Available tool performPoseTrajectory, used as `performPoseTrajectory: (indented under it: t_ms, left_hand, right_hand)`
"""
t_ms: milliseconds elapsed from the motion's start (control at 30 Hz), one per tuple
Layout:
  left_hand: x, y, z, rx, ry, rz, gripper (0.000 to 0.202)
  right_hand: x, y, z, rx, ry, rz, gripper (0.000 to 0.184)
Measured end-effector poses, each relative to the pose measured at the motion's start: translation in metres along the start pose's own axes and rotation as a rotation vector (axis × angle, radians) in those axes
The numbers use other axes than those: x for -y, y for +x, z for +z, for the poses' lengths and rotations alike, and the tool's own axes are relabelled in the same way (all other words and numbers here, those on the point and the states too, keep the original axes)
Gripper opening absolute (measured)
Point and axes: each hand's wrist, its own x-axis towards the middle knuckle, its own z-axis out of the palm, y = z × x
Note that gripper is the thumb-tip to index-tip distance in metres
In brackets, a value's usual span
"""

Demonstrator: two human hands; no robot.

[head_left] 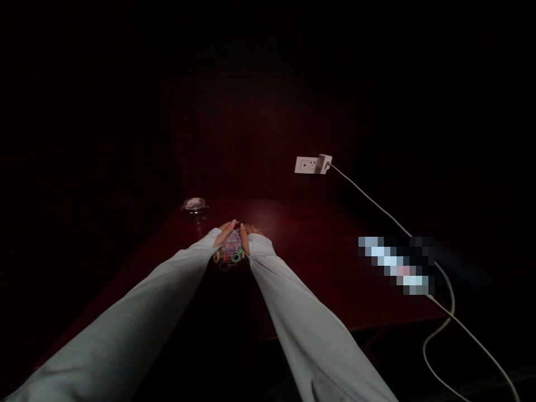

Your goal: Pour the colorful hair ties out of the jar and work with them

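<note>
A heap of small colourful hair ties (231, 249), in purple, pink, green and yellow, lies on the dark red table in front of me. My left hand (224, 231) is cupped against the heap's left side, fingers curved together toward the far side. Against the right side, my right hand (248, 232) is curved the same way, its thumb along the heap. The fingertips of both hands come close together at the far edge. Some ties spill out on the near side. The far fingers are partly hidden and dim.
A clear round jar (195, 207) with a pinkish top stands at the table's back left. A white wall socket (307, 165) holds a charger (324, 163), whose white cable (371, 198) runs right. A blurred-out bright device (393, 262) lies at the right. The surroundings are very dark.
</note>
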Motion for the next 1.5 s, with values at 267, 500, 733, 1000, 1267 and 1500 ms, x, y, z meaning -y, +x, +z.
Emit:
performPoseTrajectory:
  t_ms: [267, 500, 733, 1000, 1267, 1500]
  left_hand:
    - [0.008, -0.001, -0.018, 0.038, -0.074, -0.039, 0.098]
    - [-0.003, -0.005, -0.031, -0.040, 0.116, 0.027, 0.085]
    - [-0.009, -0.011, -0.034, -0.016, 0.159, 0.060, 0.089]
    - [-0.021, -0.018, -0.024, 0.124, 0.050, 0.024, 0.099]
    - [-0.021, -0.009, -0.037, 0.028, 0.081, 0.135, 0.087]
    - [-0.001, -0.003, -0.040, -0.048, 0.243, 0.030, 0.081]
  right_hand:
    - [0.004, 0.011, 0.020, 0.089, 0.332, -0.021, 0.053]
    - [-0.005, 0.028, 0.028, 0.219, 0.817, -0.070, 0.068]
    - [-0.041, 0.054, 0.016, 0.158, 0.970, -0.041, 0.069]
    - [-0.012, 0.039, 0.038, 0.158, 0.969, -0.022, 0.066]
    - [-0.041, 0.040, -0.002, 0.124, 0.901, -0.002, 0.041]
    - [-0.045, 0.043, 0.007, 0.088, 0.882, 0.063, 0.030]
